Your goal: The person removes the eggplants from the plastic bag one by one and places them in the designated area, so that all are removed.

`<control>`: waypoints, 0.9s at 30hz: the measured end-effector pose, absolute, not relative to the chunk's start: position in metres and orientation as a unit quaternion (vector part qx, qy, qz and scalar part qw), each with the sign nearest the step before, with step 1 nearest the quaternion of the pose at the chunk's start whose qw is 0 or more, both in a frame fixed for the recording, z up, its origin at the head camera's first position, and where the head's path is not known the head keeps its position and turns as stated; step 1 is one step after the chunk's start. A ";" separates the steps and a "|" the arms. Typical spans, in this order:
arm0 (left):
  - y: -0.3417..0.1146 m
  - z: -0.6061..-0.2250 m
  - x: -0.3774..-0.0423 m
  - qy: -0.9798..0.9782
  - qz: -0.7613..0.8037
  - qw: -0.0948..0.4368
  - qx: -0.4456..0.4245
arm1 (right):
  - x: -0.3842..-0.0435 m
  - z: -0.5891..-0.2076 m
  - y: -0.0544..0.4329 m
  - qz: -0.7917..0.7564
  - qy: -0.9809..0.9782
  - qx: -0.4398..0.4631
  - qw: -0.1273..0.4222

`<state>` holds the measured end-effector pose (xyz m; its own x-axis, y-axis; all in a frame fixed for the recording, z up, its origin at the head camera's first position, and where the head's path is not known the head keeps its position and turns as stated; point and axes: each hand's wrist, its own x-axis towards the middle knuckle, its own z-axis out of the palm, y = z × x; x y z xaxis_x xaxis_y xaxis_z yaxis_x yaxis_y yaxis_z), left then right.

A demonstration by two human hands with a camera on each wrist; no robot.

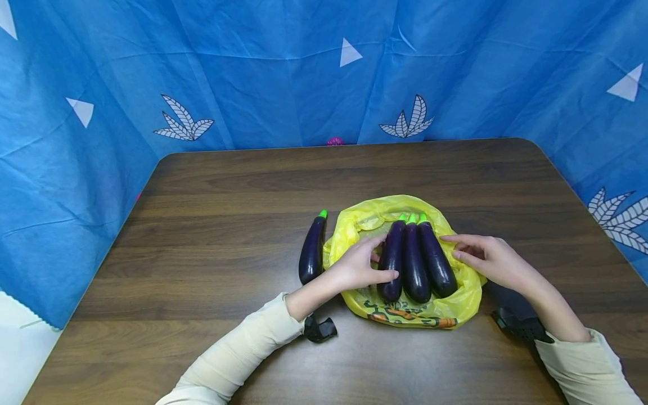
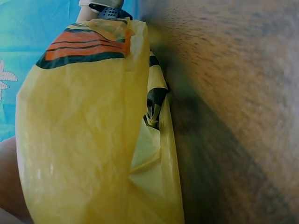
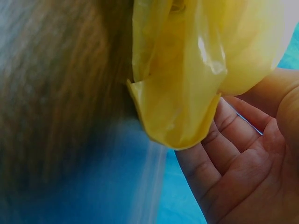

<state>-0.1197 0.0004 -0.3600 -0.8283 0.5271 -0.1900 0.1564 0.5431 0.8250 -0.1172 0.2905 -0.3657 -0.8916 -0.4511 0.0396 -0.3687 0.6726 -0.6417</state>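
Three eggplants (image 1: 416,261) are lying inside a yellow bag (image 1: 400,203), nearer the table's (image 1: 202,253) right edge than its left. My left hand (image 1: 356,267) is grasping the leftmost eggplant (image 1: 394,247); my right hand (image 1: 488,259) is reaching the bag's right rim, whether pinching I cannot tell. A fourth eggplant (image 1: 312,253) is lying outside.

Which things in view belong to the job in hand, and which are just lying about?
Likely job things:
yellow bag
three eggplants within its rim, left hand on the leftmost eggplant
right hand at the bag's edge
perhaps the lone eggplant beside the bag

Surroundings only:
wooden table
blue patterned cloth
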 end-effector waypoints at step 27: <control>-0.008 -0.361 -0.120 0.748 0.587 0.264 0.164 | -0.118 -0.367 0.291 -0.337 0.912 -0.225 0.061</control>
